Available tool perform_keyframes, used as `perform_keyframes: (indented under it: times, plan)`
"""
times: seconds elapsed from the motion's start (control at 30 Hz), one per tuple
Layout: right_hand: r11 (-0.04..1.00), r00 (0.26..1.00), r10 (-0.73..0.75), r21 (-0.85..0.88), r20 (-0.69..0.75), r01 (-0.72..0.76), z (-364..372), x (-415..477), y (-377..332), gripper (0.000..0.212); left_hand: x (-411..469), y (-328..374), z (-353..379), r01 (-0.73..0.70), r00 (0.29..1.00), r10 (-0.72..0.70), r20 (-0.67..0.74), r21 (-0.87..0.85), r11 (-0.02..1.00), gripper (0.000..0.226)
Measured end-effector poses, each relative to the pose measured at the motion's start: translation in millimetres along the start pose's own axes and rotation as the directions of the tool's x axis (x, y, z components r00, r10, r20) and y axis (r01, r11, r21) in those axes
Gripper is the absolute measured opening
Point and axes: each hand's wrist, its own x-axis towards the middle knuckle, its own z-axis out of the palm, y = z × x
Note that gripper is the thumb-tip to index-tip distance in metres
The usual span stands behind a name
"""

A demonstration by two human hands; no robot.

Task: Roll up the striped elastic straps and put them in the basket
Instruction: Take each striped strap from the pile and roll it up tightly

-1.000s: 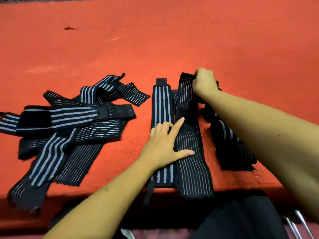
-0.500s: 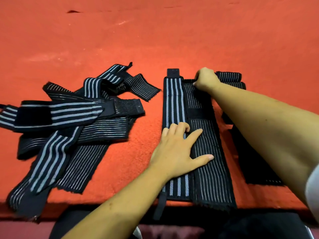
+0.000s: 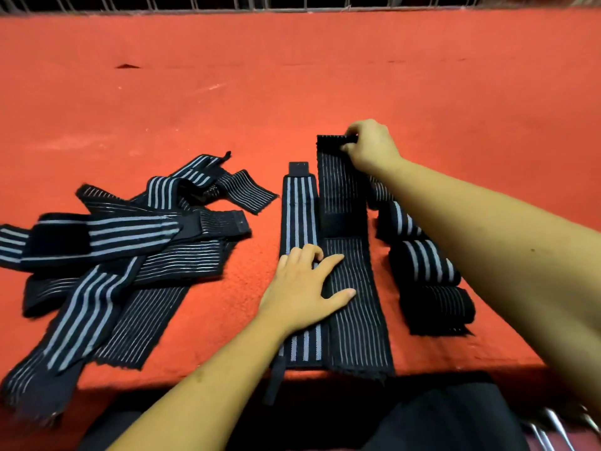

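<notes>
The right hand [image 3: 367,148] is closed on the far end of the thin-striped strap [image 3: 354,336], with its fingers curled over the edge where a roll would start. The left hand [image 3: 302,288] lies spread and flat nearer the person. Its thumb and forefinger press that same strap down, and the other fingers rest on the wide-striped strap [image 3: 299,209] just beside it on the left. Both straps run straight away from the person across the red tabletop [image 3: 292,92], with their near ends at the front edge.

To the right, partly under the right forearm, a row of rolled straps [image 3: 422,265] sits close together. Off to the left is a pile of loose straps [image 3: 113,255], crossed over one another. I can't make out the basket. A wire grid [image 3: 292,3] runs along the far edge, and I cannot tell what it belongs to.

The strap looks light, soft and stretchy, so I'd expect it to skew or spring loose if it goes slack. The far end seems the best place to hold it, pinched across its full width. From there it can be rolled toward the flat hand, which serves as the anchor.
</notes>
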Motion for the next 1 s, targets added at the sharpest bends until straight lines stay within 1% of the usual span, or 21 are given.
perform_keyframes:
  times: [0.07, 0.1, 0.13, 0.17, 0.23, 0.27, 0.33, 0.37, 0.4, 0.47, 0.5, 0.53, 0.57, 0.63, 0.73, 0.77, 0.8, 0.87, 0.93, 1.0]
  plan:
    - [0.998, 0.998, -0.046, 0.035, -0.031, 0.047, -21.8, -10.9, -8.7, 0.025, -0.1, 0.7, -1.7, 0.003, 1.0, -0.003, -0.01, -0.06, 0.998, 0.075]
    - [0.996, 0.997, -0.064, 0.052, -0.037, 0.066, -31.1, -16.4, -12.0, 0.025, -0.1, 0.7, -2.3, 0.009, 1.0, -0.011, -0.016, -0.109, 0.994, 0.073]
    - [0.994, 0.996, -0.082, 0.069, -0.039, 0.085, -39.4, -22.9, -15.0, 0.025, 0.6, -0.6, -2.4, 0.029, 0.999, -0.034, -0.024, -0.196, 0.98, 0.072]
    - [0.99, 0.994, -0.097, 0.094, -0.043, 0.101, -47.2, -29.9, -17.7, 0.024, 1.8, -2.4, -3.8, 0.069, 0.996, -0.086, -0.038, -0.325, 0.943, 0.069]
    - [0.977, 0.991, -0.124, 0.166, -0.046, 0.13, -61.0, -44.8, -21.7, 0.021, 5.3, -3.4, -13.0, 0.128, 0.968, -0.227, -0.105, -0.571, 0.811, 0.054]
    - [0.967, 0.989, -0.148, 0.207, -0.03, 0.151, -67.3, -52.3, -23.2, 0.018, 7.3, -2.9, -21.1, 0.119, 0.944, -0.286, -0.166, -0.637, 0.762, 0.042]
    - [0.937, 0.974, -0.222, 0.285, 0.039, 0.202, -79.2, -69.3, -27.0, 0.014, 11.7, 2.6, -48.1, 0.048, 0.893, -0.343, -0.292, -0.696, 0.717, 0.025]
    - [0.92, 0.96, -0.264, 0.323, 0.089, 0.223, -84.5, -78.8, -29.8, 0.013, 13.8, 7.4, -64.9, 0.022, 0.882, -0.358, -0.307, -0.732, 0.681, 0.02]
    - [0.902, 0.943, -0.301, 0.363, 0.144, 0.232, -89.2, -88.7, -32.8, 0.012, 16.7, 11.3, -80.7, 0.008, 0.881, -0.374, -0.29, -0.781, 0.625, 0.018]
    - [0.866, 0.906, -0.357, 0.444, 0.229, 0.229, -96.3, -105.3, -40.0, 0.013, 21.9, 17.6, -109.5, 0.007, 0.893, -0.409, -0.19, -0.901, 0.435, 0.025]
    - [0.85, 0.891, -0.375, 0.478, 0.256, 0.22, -99.1, -111.9, -43.2, 0.015, 23.0, 18.7, -120.6, 0.011, 0.902, -0.41, -0.136, -0.941, 0.338, 0.028]
    - [0.834, 0.88, -0.389, 0.51, 0.273, 0.211, -100.9, -116.8, -45.5, 0.016, 22.0, 20.7, -129.7, 0.011, 0.919, -0.384, -0.094, -0.965, 0.262, 0.031]
    - [0.818, 0.87, -0.403, 0.537, 0.283, 0.205, -102.4, -120.6, -47.8, 0.017, 20.6, 22.5, -136.5, 0.004, 0.937, -0.34, -0.082, -0.969, 0.246, 0.033]
    - [0.791, 0.863, -0.421, 0.579, 0.28, 0.198, -104.9, -125.8, -51.7, 0.017, 15.1, 25.7, -147.0, -0.024, 0.963, -0.25, -0.099, -0.958, 0.287, 0.031]
    - [0.767, 0.88, -0.415, 0.609, 0.231, 0.202, -108.7, -130.8, -56.4, 0.014, 4.1, 27.1, -160.0, -0.066, 0.978, -0.177, -0.114, -0.965, 0.255, 0.024]
    - [0.766, 0.885, -0.414, 0.606, 0.212, 0.213, -109.5, -132.7, -57.7, 0.014, 0.5, 26.9, -163.4, -0.074, 0.976, -0.176, -0.125, -0.96, 0.27, 0.021]
    - [0.767, 0.888, -0.418, 0.599, 0.194, 0.23, -109.6, -134.8, -59.0, 0.013, -2.5, 27.3, -166.7, -0.077, 0.972, -0.19, -0.141, -0.947, 0.312, 0.018]
    - [0.758, 0.892, -0.42, 0.605, 0.166, 0.245, -108.2, -138.5, -60.4, 0.013, -4.8, 29.6, -173.3, -0.075, 0.958, -0.227, -0.175, -0.918, 0.391, 0.021]
    - [0.717, 0.91, -0.39, 0.666, 0.138, 0.206, -106.0, -140.2, -59.4, 0.017, -4.7, 32.8, -181.9, -0.046, 0.941, -0.285, -0.183, -0.903, 0.428, 0.023]
    - [0.65, 0.926, -0.36, 0.742, 0.113, 0.162, -106.8, -141.4, -58.3, 0.018, -2.2, 30.6, -189.4, -0.013, 0.912, -0.364, -0.19, -0.899, 0.438, 0.024]
